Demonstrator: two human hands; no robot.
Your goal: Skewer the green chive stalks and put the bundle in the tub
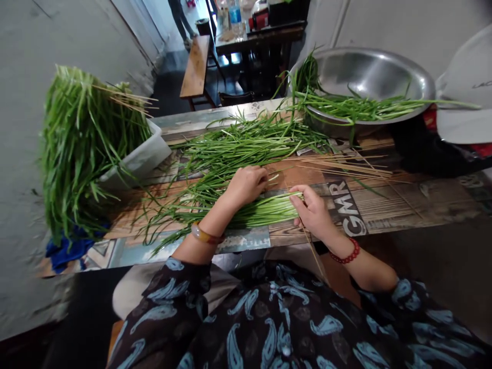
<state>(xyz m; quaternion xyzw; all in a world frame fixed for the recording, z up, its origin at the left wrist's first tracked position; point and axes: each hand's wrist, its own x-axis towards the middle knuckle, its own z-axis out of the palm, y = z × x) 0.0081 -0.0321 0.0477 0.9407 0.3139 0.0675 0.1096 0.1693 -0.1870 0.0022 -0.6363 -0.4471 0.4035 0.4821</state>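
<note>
Pale walls [96, 36] flank a narrow room, where a wooden bench [195, 66] stands on a dark floor [165, 82] beside a far table [261, 38] with a clear water bottle [235, 18] on it. At the upper edge, another person's legs [180, 20] show near the bench.

Nearer, a patterned worktop [407, 197] runs across the view, the letters GMR [346, 202] printed on its right half. A bundle of greens [269, 211] lies along its near edge, pale ends to the right and leafy tips to the left. The right hand [310, 207] grips those pale ends between thumb and fingers; a thin stick [315, 256] slants from it down toward the patterned shirt [284, 318]. The left hand [248, 184] is curled just above the bundle, apart from the right — its fingertips are mostly hidden, so I cannot tell whether it pinches a stalk.

Beyond the hands spreads a heap of loose greens [246, 146], with thin wooden sticks [346, 166] lying to its right. At the far right a steel bowl [361, 69] holds more stalks, some hanging over its rim. On the left, a tall pile of greens [88, 138] fills a white tub [151, 154] and droops over its side — more sticks [130, 100] rest on top, and a blue cloth [69, 251] sits below.
</note>
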